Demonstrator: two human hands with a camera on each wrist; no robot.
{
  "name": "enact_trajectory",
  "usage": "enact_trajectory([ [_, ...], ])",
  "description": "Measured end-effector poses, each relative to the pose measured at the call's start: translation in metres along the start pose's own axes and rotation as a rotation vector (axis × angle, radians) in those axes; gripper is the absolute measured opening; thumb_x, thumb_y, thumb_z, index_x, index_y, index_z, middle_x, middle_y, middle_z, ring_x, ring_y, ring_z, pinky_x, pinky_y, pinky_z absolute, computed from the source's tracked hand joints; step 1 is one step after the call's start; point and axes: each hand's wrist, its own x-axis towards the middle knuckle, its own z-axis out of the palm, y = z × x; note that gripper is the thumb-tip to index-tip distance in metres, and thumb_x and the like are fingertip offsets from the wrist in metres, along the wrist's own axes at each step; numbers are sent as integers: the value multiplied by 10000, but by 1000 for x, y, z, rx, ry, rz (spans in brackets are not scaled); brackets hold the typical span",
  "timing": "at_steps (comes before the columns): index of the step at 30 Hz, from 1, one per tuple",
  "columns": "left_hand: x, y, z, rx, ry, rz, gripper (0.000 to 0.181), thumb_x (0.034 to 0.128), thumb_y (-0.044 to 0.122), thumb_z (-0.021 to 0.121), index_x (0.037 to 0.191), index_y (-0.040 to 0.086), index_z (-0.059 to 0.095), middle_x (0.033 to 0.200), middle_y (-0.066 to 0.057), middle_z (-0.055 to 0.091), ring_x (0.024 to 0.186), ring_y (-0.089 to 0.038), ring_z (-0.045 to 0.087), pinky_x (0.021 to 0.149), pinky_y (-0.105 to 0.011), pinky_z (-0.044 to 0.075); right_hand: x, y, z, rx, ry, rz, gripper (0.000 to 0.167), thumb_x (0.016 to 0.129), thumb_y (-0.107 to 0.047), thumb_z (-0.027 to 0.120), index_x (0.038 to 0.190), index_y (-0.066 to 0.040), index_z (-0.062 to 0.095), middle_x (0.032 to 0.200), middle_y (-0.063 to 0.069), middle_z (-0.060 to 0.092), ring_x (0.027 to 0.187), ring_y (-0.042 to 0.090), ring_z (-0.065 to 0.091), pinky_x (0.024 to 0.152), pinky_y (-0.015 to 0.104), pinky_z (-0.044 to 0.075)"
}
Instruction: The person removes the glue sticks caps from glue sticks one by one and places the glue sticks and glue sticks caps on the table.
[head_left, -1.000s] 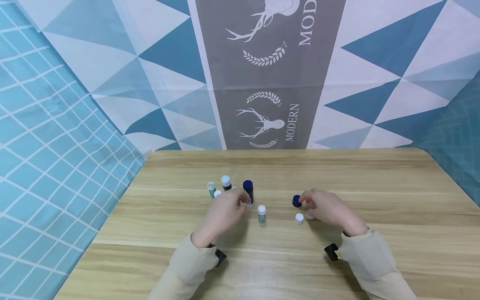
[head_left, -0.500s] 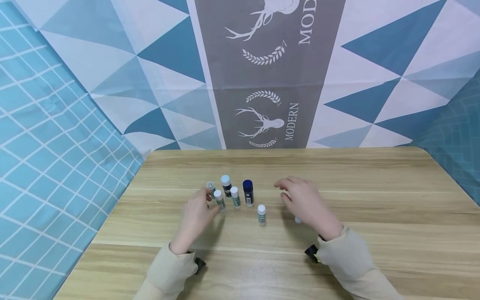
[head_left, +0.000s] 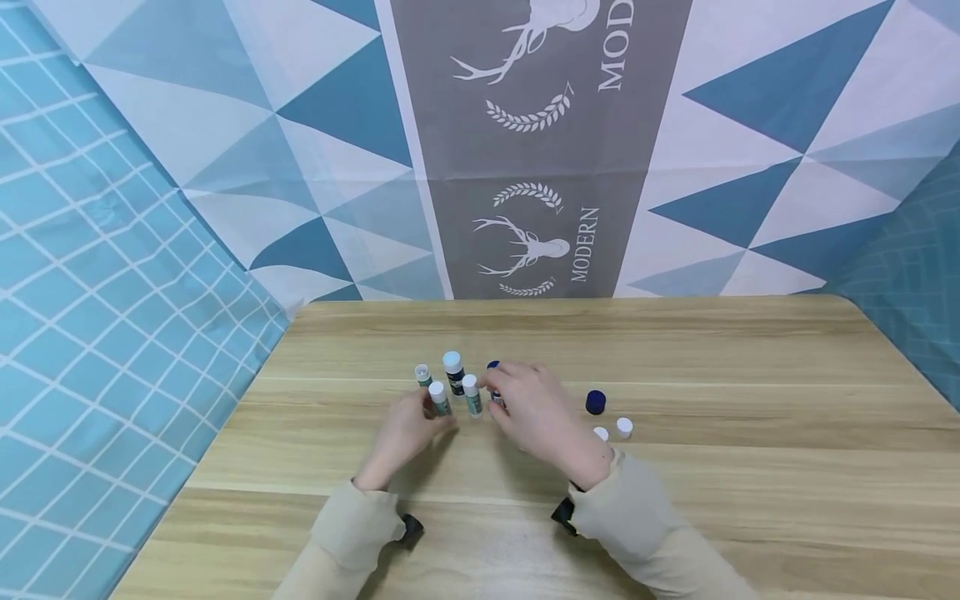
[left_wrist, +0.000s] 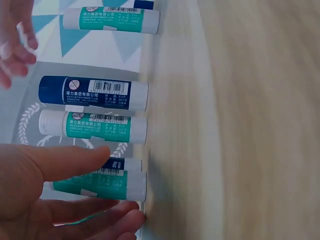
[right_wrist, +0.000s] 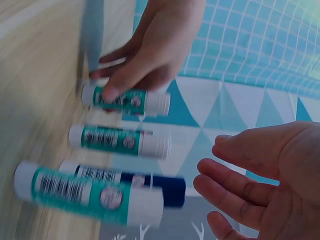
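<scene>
My left hand (head_left: 401, 433) grips a green glue stick (head_left: 441, 403) with a white cap, thumb on one side and fingers on the other; it stands upright. My right hand (head_left: 543, 421) is raised by the navy glue stick (left_wrist: 95, 92), partly hiding it in the head view. In the right wrist view its loosely bent fingers (right_wrist: 235, 180) hold nothing and are apart from the sticks. Between the hands stands another green glue stick (head_left: 472, 397). A nearer green glue stick (right_wrist: 90, 195) is hidden behind the right hand in the head view.
Behind the left hand stand a white-topped navy glue stick (head_left: 453, 375) and a green one (head_left: 423, 375). A navy cap (head_left: 596, 402) and two white caps, one (head_left: 624, 427) further right, lie on the wooden table (head_left: 750, 500). Patterned cloth (head_left: 525, 150) hangs behind.
My right hand has moved left from the loose caps to the glue sticks. My left hand has moved left from the navy stick and now grips the green one.
</scene>
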Motion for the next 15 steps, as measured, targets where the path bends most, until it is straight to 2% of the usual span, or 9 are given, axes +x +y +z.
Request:
enact_trajectory([
  [4, 1, 0, 2, -8, 12, 5, 171, 751, 179, 709, 835, 58, 622, 748, -41, 623, 656, -143, 540, 608, -278, 448, 6, -8, 6, -10, -11, -22, 201, 817, -152, 645, 1017, -128, 652, 966, -8, 639, 926, 162, 595, 836, 396, 441],
  [9, 0, 0, 3, -8, 19, 20, 103, 757, 122, 695, 804, 38, 659, 748, -58, 658, 658, -140, 571, 615, -286, 468, 9, -15, 10, -25, -56, -21, 245, 839, -175, 623, 1080, -137, 633, 1097, 4, 626, 1015, 169, 582, 885, 414, 429],
  [15, -7, 5, 1, 23, 58, 82, 66, 748, 116, 706, 759, 66, 664, 746, -55, 665, 661, -141, 594, 605, -289, 479, 10, -19, 14, -20, -46, -43, 277, 827, -167, 641, 1100, -125, 625, 1053, 11, 630, 954, 163, 595, 858, 424, 434],
])
